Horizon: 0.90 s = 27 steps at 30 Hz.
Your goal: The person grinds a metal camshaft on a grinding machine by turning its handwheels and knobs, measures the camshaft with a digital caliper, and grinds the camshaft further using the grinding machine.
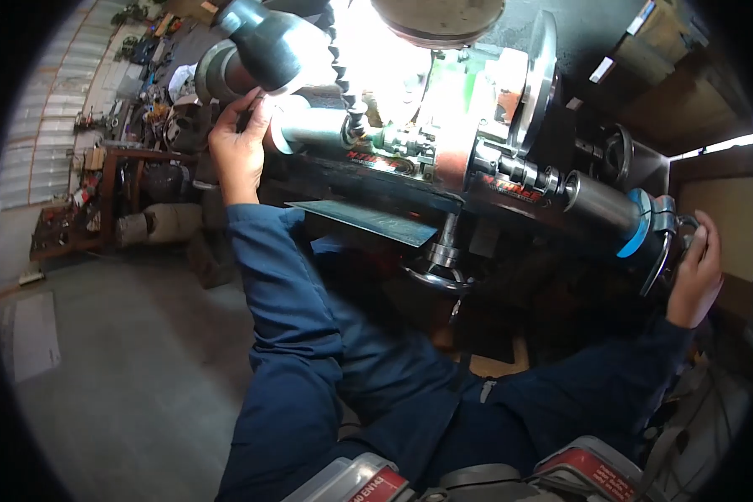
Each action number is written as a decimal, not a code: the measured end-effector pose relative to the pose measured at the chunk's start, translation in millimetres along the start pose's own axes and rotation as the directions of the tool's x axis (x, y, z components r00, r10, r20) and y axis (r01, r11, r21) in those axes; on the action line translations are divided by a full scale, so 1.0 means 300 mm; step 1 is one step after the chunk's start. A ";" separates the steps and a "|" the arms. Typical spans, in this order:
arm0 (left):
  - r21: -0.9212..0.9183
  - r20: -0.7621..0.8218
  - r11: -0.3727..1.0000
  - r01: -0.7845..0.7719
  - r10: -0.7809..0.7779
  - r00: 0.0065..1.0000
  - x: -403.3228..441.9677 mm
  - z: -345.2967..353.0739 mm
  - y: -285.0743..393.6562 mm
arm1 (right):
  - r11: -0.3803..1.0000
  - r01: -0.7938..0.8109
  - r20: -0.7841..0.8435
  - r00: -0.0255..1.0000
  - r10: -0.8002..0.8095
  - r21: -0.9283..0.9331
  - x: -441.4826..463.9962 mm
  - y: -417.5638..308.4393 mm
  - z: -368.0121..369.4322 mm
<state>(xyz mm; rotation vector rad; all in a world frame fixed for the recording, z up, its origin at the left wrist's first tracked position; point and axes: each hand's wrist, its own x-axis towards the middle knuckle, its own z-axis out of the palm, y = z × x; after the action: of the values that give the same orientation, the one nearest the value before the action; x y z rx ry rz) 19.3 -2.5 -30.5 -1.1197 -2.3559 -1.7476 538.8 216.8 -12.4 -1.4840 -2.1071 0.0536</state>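
Observation:
My left hand (241, 151) is raised at the left end of a long metal machine, just under the dark head of a work lamp (284, 48). Its thumb and fingers are pinched together, and what they hold is too small to make out. A grey cylinder (313, 130) lies just right of it. At the far right end, my right hand (699, 272) has its fingers curled round a metal lever (663, 266). Beside that lever are a blue ring (640, 224) and a metal cylinder (602, 202). A stepped metal shaft (519, 170) runs along the machine between the two ends.
A large disc (537, 84) stands upright behind the shaft, near bright lamplight. Below the machine are a handwheel (439, 272) and a flat sheet (368, 222). A cluttered bench (142, 155) stands at left. A respirator's filters (376, 481) show at the bottom edge.

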 end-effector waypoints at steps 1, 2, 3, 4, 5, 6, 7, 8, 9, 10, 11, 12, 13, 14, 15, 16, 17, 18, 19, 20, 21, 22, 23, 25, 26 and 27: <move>-0.008 -0.004 1.000 -0.014 0.014 1.000 0.000 0.002 0.000 | 1.000 -0.004 -0.052 0.999 0.006 0.025 -0.019 -0.003 0.009; -0.015 -0.008 0.999 -0.028 0.028 1.000 0.000 0.003 -0.003 | 0.999 -0.009 -0.102 0.995 0.014 0.052 -0.036 -0.005 0.018; -0.029 -0.005 0.999 -0.022 0.022 1.000 0.001 0.001 -0.012 | 0.997 -0.007 -0.135 0.991 0.018 0.083 -0.049 -0.012 0.024; -0.050 0.003 0.999 -0.022 0.022 1.000 -0.002 -0.002 -0.011 | 0.994 -0.004 -0.174 0.984 0.023 0.109 -0.062 -0.024 0.029; -0.069 0.012 0.997 -0.023 0.024 1.000 -0.004 -0.002 -0.003 | 0.990 -0.002 -0.213 0.977 0.032 0.138 -0.074 -0.038 0.035; -0.088 0.023 0.996 -0.023 0.026 0.999 -0.006 -0.004 0.009 | 0.986 -0.002 -0.248 0.968 0.043 0.166 -0.086 -0.049 0.039; -0.108 0.042 0.994 -0.025 0.030 0.999 -0.009 -0.006 0.020 | 0.985 0.003 -0.280 0.959 0.046 0.173 -0.103 -0.053 0.047; -0.139 0.053 0.990 -0.037 0.045 0.998 -0.013 -0.010 0.022 | 0.985 0.065 -0.366 0.931 -0.001 0.163 -0.117 -0.034 0.072; -0.170 0.066 0.984 -0.048 0.060 0.996 -0.018 -0.014 0.021 | 0.981 0.124 -0.447 0.893 -0.046 0.147 -0.131 0.005 0.105; -0.201 0.079 0.978 -0.060 0.077 0.994 -0.020 -0.018 0.017 | 0.976 0.180 -0.526 0.846 -0.088 0.125 -0.143 0.011 0.122; -0.246 0.102 0.966 -0.086 0.113 0.988 -0.021 -0.026 -0.003 | 0.977 0.177 -0.516 0.851 -0.091 0.119 -0.170 0.013 0.133; -0.219 0.088 0.971 -0.094 0.116 0.989 -0.024 -0.029 0.002 | 0.981 0.187 -0.553 0.824 -0.124 0.058 -0.183 0.029 0.153; -0.193 0.074 0.976 -0.102 0.118 0.990 -0.029 -0.026 0.011 | 0.981 0.193 -0.587 0.794 -0.158 -0.003 -0.190 0.054 0.176; -0.166 0.062 0.980 -0.106 0.118 0.991 -0.032 -0.019 0.017 | 0.979 0.195 -0.616 0.763 -0.194 -0.066 -0.193 0.079 0.190; -0.192 0.029 0.978 -0.079 0.087 0.996 -0.032 -0.011 0.018 | 0.978 0.196 -0.608 0.769 -0.199 -0.072 -0.184 0.062 0.180; -0.174 0.007 0.981 -0.084 0.086 0.996 -0.027 -0.010 0.005 | 0.986 0.161 -0.582 0.800 -0.149 -0.031 -0.179 0.044 0.169; -0.157 -0.016 0.984 -0.086 0.085 0.996 -0.017 -0.007 -0.013 | 0.992 0.125 -0.552 0.828 -0.100 0.007 -0.178 0.029 0.157; -0.140 -0.039 0.986 -0.087 0.082 0.996 -0.013 -0.004 -0.024 | 0.995 0.088 -0.519 0.853 -0.053 0.042 -0.172 0.018 0.145; -0.114 -0.049 0.989 -0.089 0.084 0.995 -0.012 -0.003 -0.033 | 0.993 0.090 -0.493 0.869 -0.040 0.079 -0.161 0.012 0.134; -0.087 -0.059 0.992 -0.090 0.085 0.995 -0.010 -0.004 -0.029 | 0.989 0.091 -0.465 0.885 -0.028 0.115 -0.149 0.005 0.122; -0.061 -0.067 0.994 -0.089 0.085 0.994 -0.007 -0.004 -0.026 | 0.985 0.091 -0.435 0.900 -0.017 0.150 -0.138 -0.007 0.109; -0.061 -0.068 0.993 -0.099 0.095 0.993 -0.005 -0.003 -0.027 | 0.984 0.077 -0.414 0.910 -0.003 0.162 -0.130 -0.022 0.098; -0.062 -0.070 0.992 -0.109 0.105 0.992 -0.002 -0.003 -0.029 | 0.983 0.063 -0.392 0.920 0.010 0.173 -0.125 -0.039 0.089; -0.064 -0.072 0.992 -0.113 0.108 0.991 -0.001 -0.006 -0.030 | 0.979 0.032 -0.335 0.941 0.038 0.202 -0.108 -0.055 0.075; -0.067 -0.073 0.992 -0.107 0.102 0.992 -0.002 -0.007 -0.030 | 0.976 0.014 -0.299 0.953 0.053 0.218 -0.103 -0.055 0.067; -0.068 -0.074 0.992 -0.102 0.097 0.993 -0.002 -0.008 -0.029 | 0.972 -0.005 -0.262 0.963 0.068 0.235 -0.097 -0.056 0.058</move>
<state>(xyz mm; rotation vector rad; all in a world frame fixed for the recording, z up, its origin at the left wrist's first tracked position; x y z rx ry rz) 14.2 -5.9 -37.3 -1.1425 -2.1746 -1.8199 523.3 189.7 -33.5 -1.3110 -1.7899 0.1030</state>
